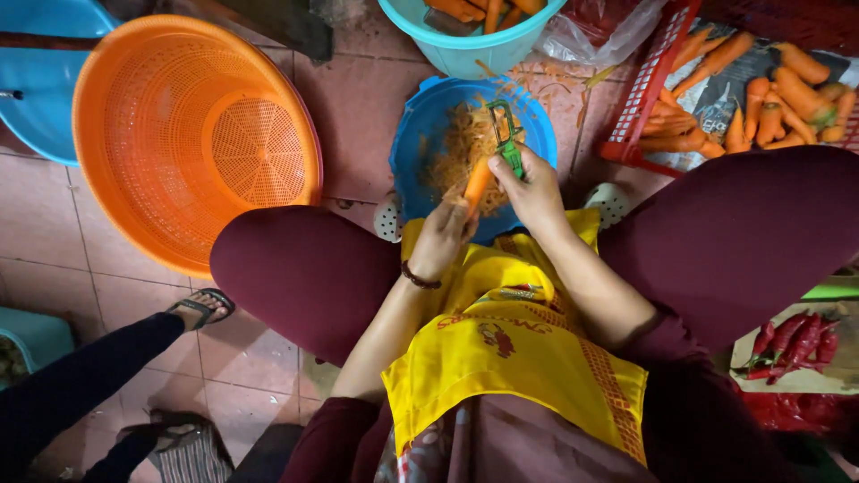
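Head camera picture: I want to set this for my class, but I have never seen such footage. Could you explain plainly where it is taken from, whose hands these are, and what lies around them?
The camera sits on a seated person's head and looks straight down, so you see their own lap, knees and yellow apron. The left hand holds a carrot. The right hand holds a green peeler against it. Below is a blue basin with orange peelings. On the tiled floor stand an orange basket, a teal bucket of carrots and a red crate with more carrots. Red chillies lie at right. The sandalled foot at left belongs to someone else.
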